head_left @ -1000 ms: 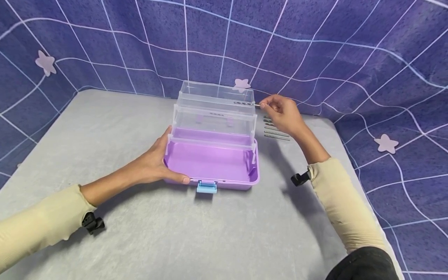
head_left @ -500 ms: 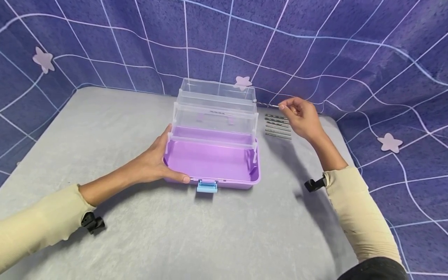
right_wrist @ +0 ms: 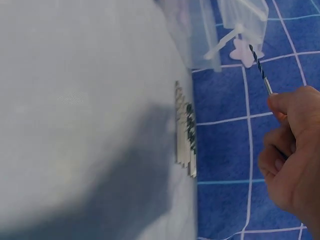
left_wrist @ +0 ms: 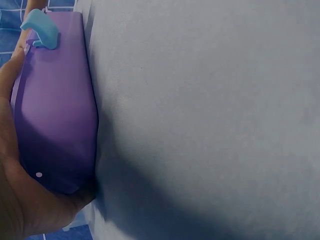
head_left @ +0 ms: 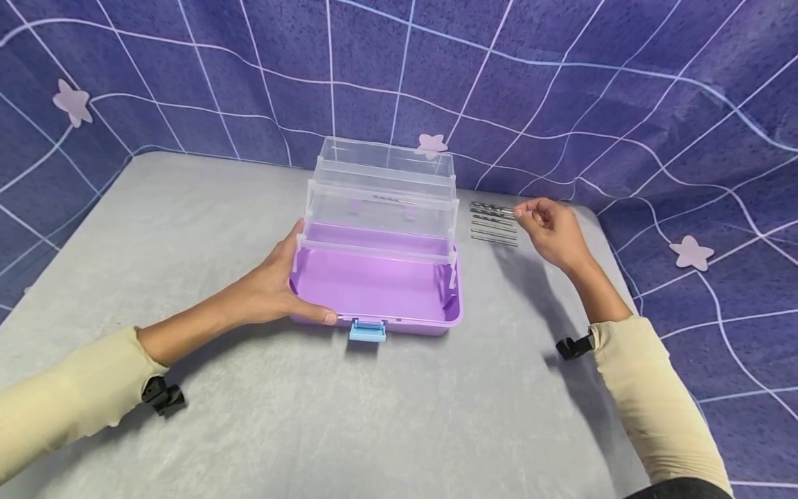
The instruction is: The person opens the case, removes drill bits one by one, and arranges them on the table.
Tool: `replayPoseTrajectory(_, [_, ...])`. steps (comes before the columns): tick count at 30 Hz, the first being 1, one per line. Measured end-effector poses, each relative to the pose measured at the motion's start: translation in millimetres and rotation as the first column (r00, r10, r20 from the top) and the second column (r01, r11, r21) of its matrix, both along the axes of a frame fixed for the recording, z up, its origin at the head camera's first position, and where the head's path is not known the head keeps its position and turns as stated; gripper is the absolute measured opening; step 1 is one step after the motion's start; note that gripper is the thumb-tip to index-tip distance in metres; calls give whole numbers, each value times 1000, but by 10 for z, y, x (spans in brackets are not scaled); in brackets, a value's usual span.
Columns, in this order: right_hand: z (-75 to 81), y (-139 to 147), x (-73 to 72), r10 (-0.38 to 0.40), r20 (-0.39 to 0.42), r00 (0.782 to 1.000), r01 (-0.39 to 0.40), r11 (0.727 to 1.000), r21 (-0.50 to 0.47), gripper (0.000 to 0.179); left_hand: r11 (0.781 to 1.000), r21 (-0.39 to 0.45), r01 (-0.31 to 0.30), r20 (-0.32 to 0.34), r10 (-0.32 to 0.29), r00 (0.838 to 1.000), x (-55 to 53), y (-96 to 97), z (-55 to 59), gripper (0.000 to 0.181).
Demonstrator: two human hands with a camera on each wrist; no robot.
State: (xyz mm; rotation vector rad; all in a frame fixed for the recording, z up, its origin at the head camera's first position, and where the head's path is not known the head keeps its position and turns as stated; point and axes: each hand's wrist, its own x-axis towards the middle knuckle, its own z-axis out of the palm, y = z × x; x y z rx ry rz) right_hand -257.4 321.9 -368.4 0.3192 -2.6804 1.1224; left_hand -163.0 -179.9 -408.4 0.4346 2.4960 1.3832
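An open purple toolbox [head_left: 374,285] with clear stepped trays [head_left: 349,186] stands on the table. My left hand [head_left: 269,290] grips its left front corner, the thumb along the front rim near the blue latch [head_left: 368,331]. The left wrist view shows that hand against the box's purple wall [left_wrist: 60,105]. Over on the right, my right hand [head_left: 553,230] pinches a twist drill bit [right_wrist: 258,65] by its plain shank, fluted end pointing away from the fingers. In the head view it overlaps a row of several drill bits [head_left: 494,232] lying on the table.
A dark drill bit [head_left: 388,199] shows through a clear tray. The grey-covered table [head_left: 374,423] meets a purple-blue grid-patterned cloth [head_left: 262,62] at its back and sides. The row of bits lies right of the toolbox, near the back edge.
My right hand has drawn the drill bit rightward out of the upper clear tray, then lowered it towards the row of bits. The left hand keeps its grip on the toolbox.
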Motion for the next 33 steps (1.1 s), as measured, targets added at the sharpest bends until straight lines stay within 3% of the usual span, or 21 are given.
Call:
replayPoseTrajectory(7, [-180, 162, 61, 1, 75, 997, -2, 1000, 8, 32, 999, 39, 10, -13, -10, 1000, -7, 10, -5, 170])
replayPoseTrajectory(15, [-374, 310, 93, -5, 154, 988, 2, 1000, 17, 32, 1000, 10, -3, -8, 3, 1000, -5, 3, 8, 173])
replayPoseTrajectory(26, [-551, 327, 71, 6, 187, 982, -12, 999, 30, 27, 999, -39, -10, -20, 9, 1000, 14, -7, 14, 176])
replayPoseTrajectory(33, [-586, 335, 48, -5, 195, 981, -11, 997, 79, 29, 1000, -3, -6, -7, 6, 1000, 11, 2, 27, 176])
